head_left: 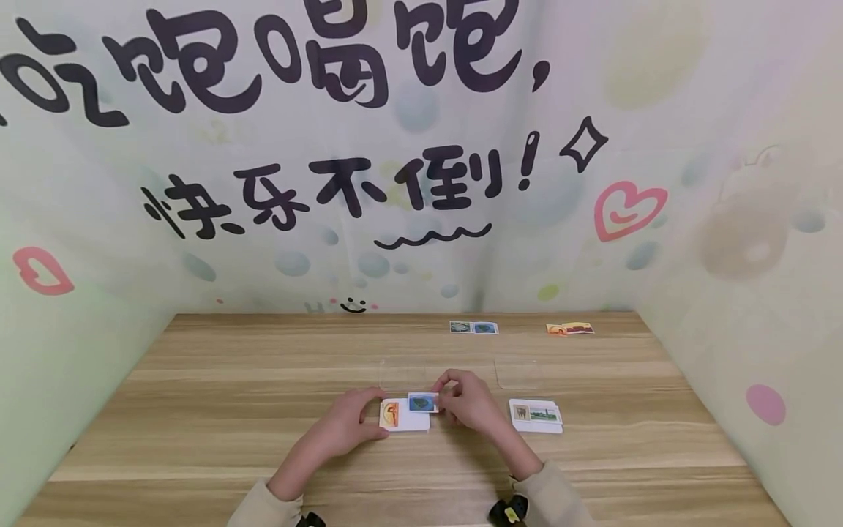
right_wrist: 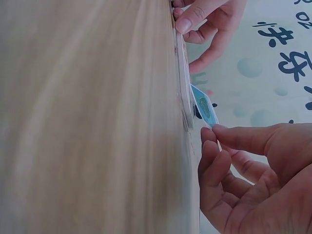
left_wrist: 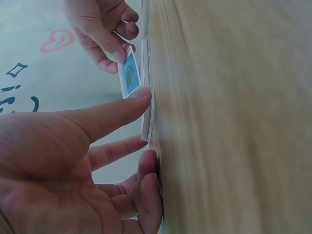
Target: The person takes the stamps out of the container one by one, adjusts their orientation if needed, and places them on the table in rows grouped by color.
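Observation:
A stack of white cards (head_left: 415,423) lies on the table, with an orange stamp (head_left: 390,415) on the left part of its top. My left hand (head_left: 345,423) holds this stack, thumb at the near edge and a finger at the far edge. Between thumb and fingertips, my right hand (head_left: 469,401) pinches a small blue stamp (head_left: 422,402) by its right end. In the left wrist view the blue stamp (left_wrist: 130,74) tilts beside the stack. The right wrist view shows the pinched stamp (right_wrist: 204,106) edge-on to the cards.
Right of my right hand lies a second card stack (head_left: 553,424) with two stamps on top. Behind the stacks are two clear plastic pieces (head_left: 402,375). Farther back lie a blue-green stamp pair (head_left: 474,328) and an orange-and-red pair (head_left: 570,329). A printed cloth wall (head_left: 296,285) borders the wooden table.

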Motion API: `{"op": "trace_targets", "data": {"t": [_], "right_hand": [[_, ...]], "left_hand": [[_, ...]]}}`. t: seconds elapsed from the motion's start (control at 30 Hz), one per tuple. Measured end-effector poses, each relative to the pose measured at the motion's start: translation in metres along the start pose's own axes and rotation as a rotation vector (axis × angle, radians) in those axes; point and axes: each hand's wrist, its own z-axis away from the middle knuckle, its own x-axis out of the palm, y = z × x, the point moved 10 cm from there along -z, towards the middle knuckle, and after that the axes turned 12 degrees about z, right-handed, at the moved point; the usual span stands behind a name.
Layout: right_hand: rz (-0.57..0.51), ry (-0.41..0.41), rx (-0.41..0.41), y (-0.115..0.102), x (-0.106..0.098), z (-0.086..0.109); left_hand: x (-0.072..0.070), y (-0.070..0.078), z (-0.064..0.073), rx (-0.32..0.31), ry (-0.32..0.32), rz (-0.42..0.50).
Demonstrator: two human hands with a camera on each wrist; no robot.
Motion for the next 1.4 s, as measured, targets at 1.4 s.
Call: {"op": "trace_targets", "data": {"t": [1.4], "right_hand": [[-0.063,0.078,-0.008,0.003,-0.023,-0.004]], "left_hand": [[-0.001,0.0,0.0,0.006,0.004,-0.02]]}}
